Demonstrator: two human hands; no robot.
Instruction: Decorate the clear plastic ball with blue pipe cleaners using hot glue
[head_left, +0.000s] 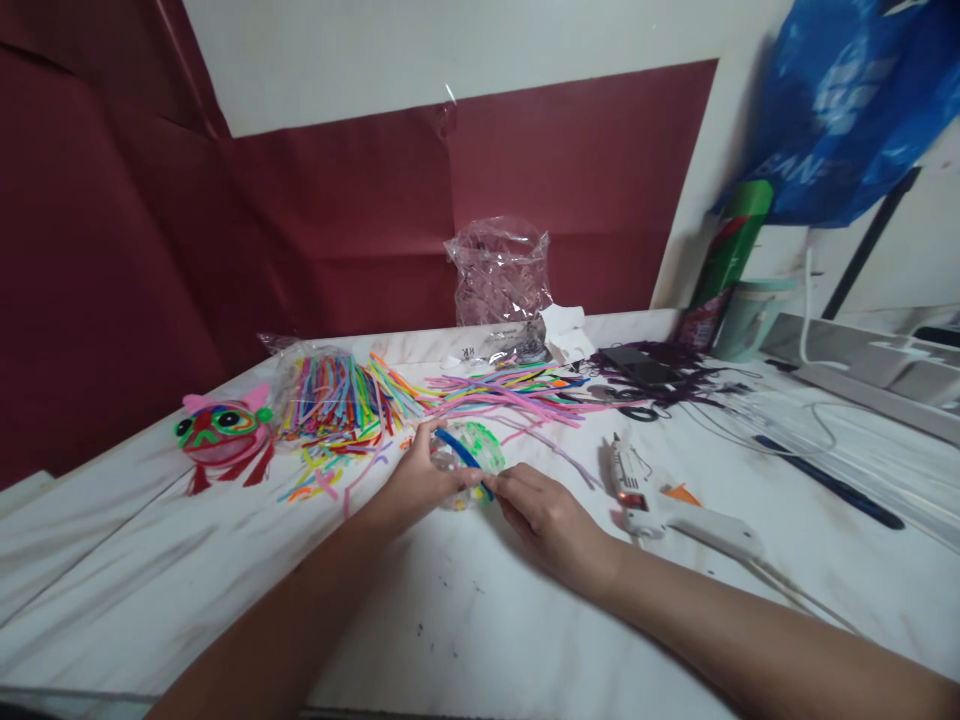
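Observation:
In the middle of the table a round, see-through piece (487,450) with green patches is between my hands. A blue pipe cleaner (459,449) lies slantwise across its front. My left hand (427,472) grips the round piece from the left, its thumb reaching over the front near the blue strip. With fingers pinched together, my right hand (547,515) holds the lower right end of the blue pipe cleaner. The fingertips of both hands nearly meet there, and the far side of the round piece is hidden.
Left stands a pink and red pipe-cleaner mask (225,440) with black eyes. Behind lie a bag of colourful pipe cleaners (330,395) and loose pink ones (517,392). A white glue gun (705,528), scissors (637,408) and a dark pen-like stick (832,482) lie right.

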